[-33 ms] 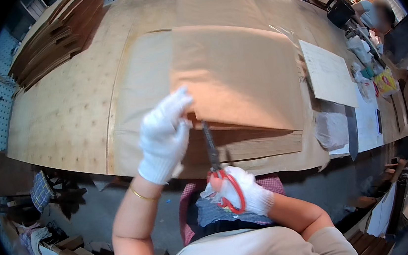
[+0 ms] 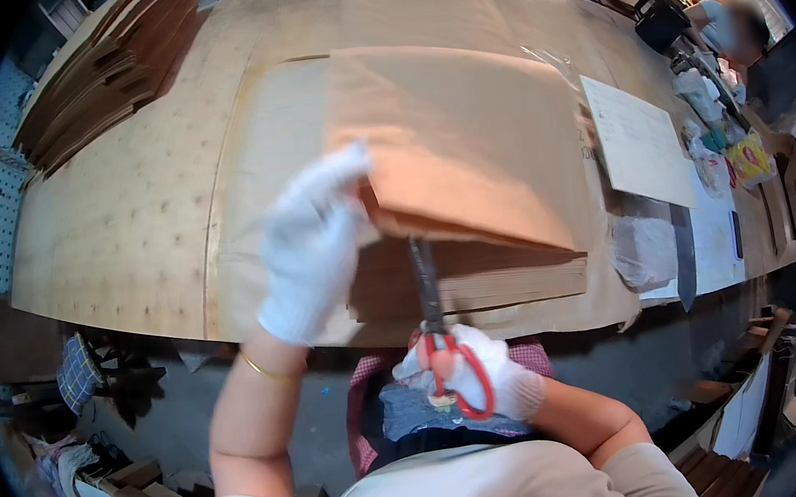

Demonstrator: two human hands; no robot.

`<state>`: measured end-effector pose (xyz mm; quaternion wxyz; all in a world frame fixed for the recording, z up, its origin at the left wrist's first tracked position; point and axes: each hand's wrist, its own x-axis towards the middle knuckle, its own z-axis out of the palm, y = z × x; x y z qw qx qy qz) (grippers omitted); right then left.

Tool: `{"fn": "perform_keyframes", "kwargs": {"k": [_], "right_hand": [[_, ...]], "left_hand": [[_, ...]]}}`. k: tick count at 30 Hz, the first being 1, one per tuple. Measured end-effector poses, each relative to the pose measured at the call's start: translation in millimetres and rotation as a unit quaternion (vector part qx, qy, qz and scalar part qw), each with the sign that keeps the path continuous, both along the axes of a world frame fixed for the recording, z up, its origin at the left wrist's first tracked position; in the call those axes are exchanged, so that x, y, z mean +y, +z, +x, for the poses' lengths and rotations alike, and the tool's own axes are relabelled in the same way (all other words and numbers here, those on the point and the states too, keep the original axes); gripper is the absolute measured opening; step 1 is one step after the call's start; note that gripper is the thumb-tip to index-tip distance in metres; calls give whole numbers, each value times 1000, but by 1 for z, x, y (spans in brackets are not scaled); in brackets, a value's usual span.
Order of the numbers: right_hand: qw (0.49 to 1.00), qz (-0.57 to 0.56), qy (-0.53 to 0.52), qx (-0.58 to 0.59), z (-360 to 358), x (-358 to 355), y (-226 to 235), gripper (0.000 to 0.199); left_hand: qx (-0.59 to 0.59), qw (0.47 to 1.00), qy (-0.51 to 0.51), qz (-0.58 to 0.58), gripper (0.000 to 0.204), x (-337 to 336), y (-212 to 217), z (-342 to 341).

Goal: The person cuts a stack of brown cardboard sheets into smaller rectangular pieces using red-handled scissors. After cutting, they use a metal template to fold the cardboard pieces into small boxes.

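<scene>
My left hand [image 2: 310,243], in a white knitted glove, is closed on the near left corner of the top brown paper sheet [image 2: 464,135]. That corner is raised, and a dark gap shows under the sheet's near edge. Below lies a stack of brown paper [image 2: 508,283] with its layered edges toward me. In my right hand [image 2: 484,370], also gloved, are red-handled scissors [image 2: 429,294]. Their dark blades point away from me, with the tips just by the lifted edge. Whether the blades touch the paper I cannot tell.
The pale wooden table [image 2: 114,220] spreads ahead. Stacked brown cardboard [image 2: 112,70] stands at the far left. Rightward lie a white written sheet [image 2: 639,141], a clear plastic bag [image 2: 644,250] and a dark long blade [image 2: 685,257]. Another person [image 2: 734,29] is at the far right.
My left hand has moved up and slightly left, lifting the paper's near edge higher. The scissors have shifted a little to the right and stand more upright.
</scene>
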<state>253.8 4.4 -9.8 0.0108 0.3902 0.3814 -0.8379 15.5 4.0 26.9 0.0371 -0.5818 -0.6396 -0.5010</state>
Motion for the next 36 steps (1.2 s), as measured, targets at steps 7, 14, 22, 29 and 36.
{"fn": "perform_keyframes", "kwargs": {"k": [7, 14, 22, 29, 36], "right_hand": [[994, -20, -6, 110, 79, 32, -16, 57], [992, -42, -80, 91, 71, 38, -17, 62], [995, 98, 14, -8, 77, 43, -33, 47], [975, 188, -118, -29, 147, 50, -64, 43], [965, 106, -228, -74, 140, 74, -62, 45]], "left_hand": [[-124, 978, 45, 162, 27, 121, 95, -97], [262, 865, -186, -386, 54, 23, -15, 39], [252, 920, -62, -294, 50, 20, -45, 76], [257, 927, -46, -270, 53, 19, -50, 76], [261, 924, -38, -277, 58, 16, -50, 74]]}}
